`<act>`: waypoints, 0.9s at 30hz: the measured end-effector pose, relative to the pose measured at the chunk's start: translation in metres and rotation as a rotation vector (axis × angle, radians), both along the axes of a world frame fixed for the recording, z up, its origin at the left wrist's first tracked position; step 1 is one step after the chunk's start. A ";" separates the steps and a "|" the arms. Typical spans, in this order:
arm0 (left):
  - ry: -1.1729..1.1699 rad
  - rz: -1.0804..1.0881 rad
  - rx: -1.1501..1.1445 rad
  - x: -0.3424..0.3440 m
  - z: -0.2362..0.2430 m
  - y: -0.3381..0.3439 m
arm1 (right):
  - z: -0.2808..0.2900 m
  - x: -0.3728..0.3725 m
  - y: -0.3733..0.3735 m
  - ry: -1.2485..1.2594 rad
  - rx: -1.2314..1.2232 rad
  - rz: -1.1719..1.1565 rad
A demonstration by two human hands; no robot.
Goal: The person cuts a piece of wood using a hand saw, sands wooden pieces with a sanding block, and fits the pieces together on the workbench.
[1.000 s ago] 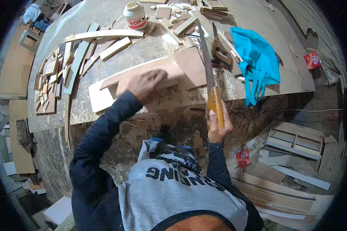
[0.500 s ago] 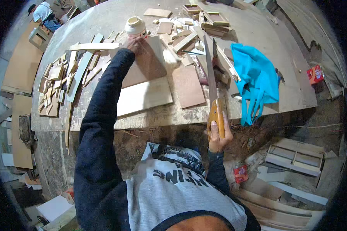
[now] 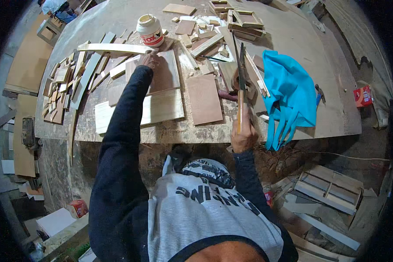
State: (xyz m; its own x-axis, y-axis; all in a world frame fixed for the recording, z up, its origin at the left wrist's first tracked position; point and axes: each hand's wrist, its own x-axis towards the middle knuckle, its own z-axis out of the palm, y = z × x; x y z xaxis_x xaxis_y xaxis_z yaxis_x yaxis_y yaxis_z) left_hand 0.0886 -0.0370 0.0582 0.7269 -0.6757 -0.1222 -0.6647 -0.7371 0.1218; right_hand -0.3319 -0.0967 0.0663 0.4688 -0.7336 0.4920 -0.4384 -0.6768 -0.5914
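Observation:
My right hand (image 3: 244, 134) is closed around the wooden handle of a handsaw (image 3: 240, 74), at the front edge of the worktable. The saw's blade points away from me, seen nearly edge-on. Stretched far over the table, my left hand (image 3: 149, 60) has its fingers closed at the right end of a pale curved strip of wood (image 3: 111, 47); part of the grip is hidden. Just beyond that hand stands an open white jar (image 3: 150, 31). Under and beside my left arm lie a brown board (image 3: 167, 72) and a pale board (image 3: 163, 107). A reddish-brown panel (image 3: 205, 99) lies between my hands.
Wood offcuts (image 3: 61, 89) are heaped on the left of the worktable (image 3: 318, 52), and more scraps (image 3: 207, 39) at the back middle. Small wooden frames (image 3: 245, 22) stand behind them. A blue cloth bag (image 3: 289, 94) hangs over the front edge, beside a hammer (image 3: 320, 94).
My left hand has moved back toward me from the jar's base, uncovering the jar's front. My right hand has moved slightly forward and turned the saw so its blade shows edge-on.

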 end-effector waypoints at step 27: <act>0.264 -0.323 -0.818 -0.110 -0.049 0.151 | -0.014 0.070 0.055 0.538 -0.146 0.166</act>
State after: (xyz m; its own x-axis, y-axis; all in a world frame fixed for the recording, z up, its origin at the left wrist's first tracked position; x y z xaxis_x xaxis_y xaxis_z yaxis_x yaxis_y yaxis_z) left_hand -0.0215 0.1138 0.0093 0.5044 -0.7902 0.3481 -0.7000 -0.1381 0.7007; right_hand -0.2623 -0.0422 0.0520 0.7840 -0.5709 0.2437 -0.5320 -0.8203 -0.2101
